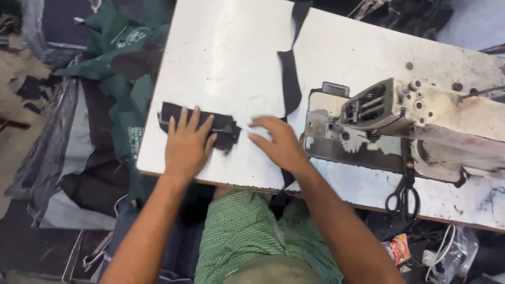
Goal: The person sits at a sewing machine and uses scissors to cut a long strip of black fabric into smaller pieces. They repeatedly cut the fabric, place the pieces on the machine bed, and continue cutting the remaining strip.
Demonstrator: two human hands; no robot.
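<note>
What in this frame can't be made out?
Head view only:
- Dark fabric pieces: part lies under the left hand.
- Right hand: motion-blurred, contact with the table unclear.
- Needle area of the sewing machine: too small.
- Scissors: blades blend into shadow.
- Machine's right end: cut off by frame edge.

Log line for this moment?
left hand: flat on black fabric piece | right hand: open on white table | sewing machine: right

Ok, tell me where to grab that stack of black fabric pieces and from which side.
Take the black stack by its right end, coming from the right. That end juts free past the left hand, which lies flat on the rest, and the right hand is nearest it.
</note>
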